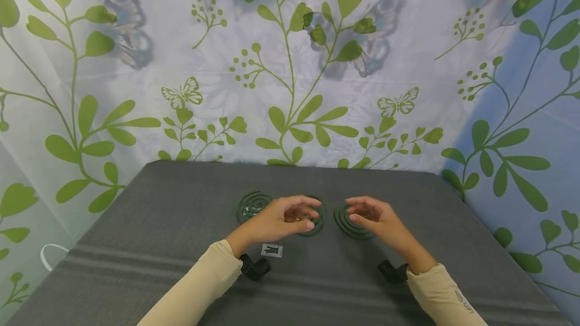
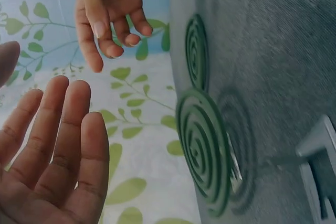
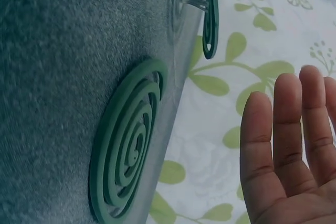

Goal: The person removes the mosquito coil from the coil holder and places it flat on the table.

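Observation:
Three green mosquito coils lie in a row across the grey table. The left coil point(image 1: 248, 202) has shiny metal showing through its rings. My left hand point(image 1: 277, 219) hovers in front of the middle coil point(image 1: 320, 220), hiding part of it, with fingers loosely bent and nothing held. In the left wrist view a coil point(image 2: 202, 150) sits raised off the cloth on a thin metal support. My right hand point(image 1: 380, 220) is above the right coil point(image 1: 343, 223), fingers relaxed, holding nothing. That coil point(image 3: 128, 145) lies flat on the cloth in the right wrist view.
A small flat metal coil stand point(image 1: 272, 250) lies on the grey table point(image 1: 158, 215) near my left wrist. Behind the table hangs a curtain point(image 1: 290, 64) printed with leaves and butterflies. A white loop point(image 1: 47, 255) shows beyond the left table edge.

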### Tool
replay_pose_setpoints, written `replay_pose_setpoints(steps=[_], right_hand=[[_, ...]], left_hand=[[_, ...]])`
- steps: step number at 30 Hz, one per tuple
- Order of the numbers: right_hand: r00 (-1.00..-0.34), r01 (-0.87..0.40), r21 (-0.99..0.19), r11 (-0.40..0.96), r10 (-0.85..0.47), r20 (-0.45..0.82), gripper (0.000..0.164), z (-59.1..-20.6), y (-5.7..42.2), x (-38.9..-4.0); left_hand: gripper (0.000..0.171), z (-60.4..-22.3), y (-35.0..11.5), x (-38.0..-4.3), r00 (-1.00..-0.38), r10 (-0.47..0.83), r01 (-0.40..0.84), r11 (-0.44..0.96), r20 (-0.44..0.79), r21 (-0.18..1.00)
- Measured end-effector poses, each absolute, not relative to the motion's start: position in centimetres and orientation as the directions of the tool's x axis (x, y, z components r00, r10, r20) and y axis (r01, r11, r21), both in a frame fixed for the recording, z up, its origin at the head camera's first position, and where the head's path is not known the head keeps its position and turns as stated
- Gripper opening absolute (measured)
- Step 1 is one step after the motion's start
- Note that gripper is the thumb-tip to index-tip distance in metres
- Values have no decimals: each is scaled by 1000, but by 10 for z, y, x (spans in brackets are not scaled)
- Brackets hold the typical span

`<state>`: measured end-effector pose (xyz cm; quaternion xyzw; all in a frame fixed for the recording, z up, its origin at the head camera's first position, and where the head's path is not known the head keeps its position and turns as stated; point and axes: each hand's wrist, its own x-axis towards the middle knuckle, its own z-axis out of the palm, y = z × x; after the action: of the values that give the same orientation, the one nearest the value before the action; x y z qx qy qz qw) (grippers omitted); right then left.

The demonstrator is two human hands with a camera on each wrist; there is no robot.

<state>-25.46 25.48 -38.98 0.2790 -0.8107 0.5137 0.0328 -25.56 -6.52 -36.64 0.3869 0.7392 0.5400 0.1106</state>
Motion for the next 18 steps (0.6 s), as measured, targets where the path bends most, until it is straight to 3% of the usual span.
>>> replay_pose_setpoints(steps=[7,18], right_hand=[[-847,-491,-786,377,-419,328,40,-394,249,-259],[-858,-467,-794,390,-419,298,37,-403,240,-272]], left_hand=[[48,-374,-81,-265,-705,657,455,131,266,881],[46,-388,-98,-282,-746,601,455,148,285,878]])
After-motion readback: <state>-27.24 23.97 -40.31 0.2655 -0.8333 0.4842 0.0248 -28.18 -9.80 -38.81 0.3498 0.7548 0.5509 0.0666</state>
